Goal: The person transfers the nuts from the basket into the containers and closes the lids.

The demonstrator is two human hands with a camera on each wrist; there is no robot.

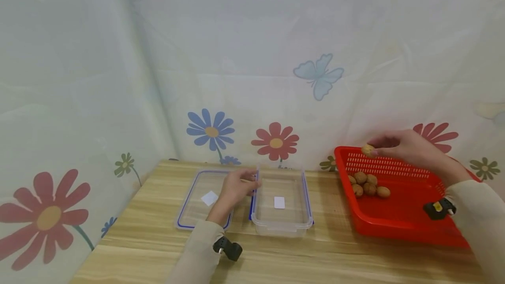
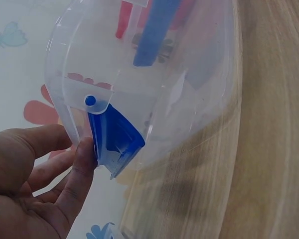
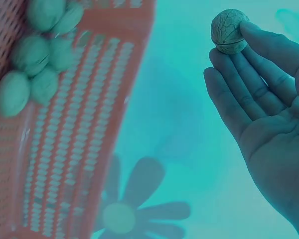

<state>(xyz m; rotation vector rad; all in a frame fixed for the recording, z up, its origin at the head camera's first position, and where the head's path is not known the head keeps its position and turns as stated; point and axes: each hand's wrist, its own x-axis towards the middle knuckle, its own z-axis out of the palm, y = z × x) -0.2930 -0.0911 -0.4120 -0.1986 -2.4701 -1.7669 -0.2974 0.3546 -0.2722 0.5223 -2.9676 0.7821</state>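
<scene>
My right hand (image 1: 398,146) pinches a walnut (image 1: 368,150) between thumb and fingertips, above the left back part of the red basket (image 1: 406,222). The right wrist view shows the same walnut (image 3: 230,31) at the fingertips, with the palm turned to the camera. Several walnuts (image 1: 369,188) lie in the basket's left side. My left hand (image 1: 236,186) grips the left rim of a clear plastic box (image 1: 282,227), beside a blue clasp (image 2: 114,142). Inside the box only a white label-like rectangle (image 1: 279,202) shows.
Left of the box, a clear lid (image 1: 205,183) with a blue seal lies flat on the wooden table (image 1: 154,227), partly hidden by the left arm. A curtain (image 1: 236,78) printed with flowers hangs right behind the table. The basket's sides stand up around the walnuts.
</scene>
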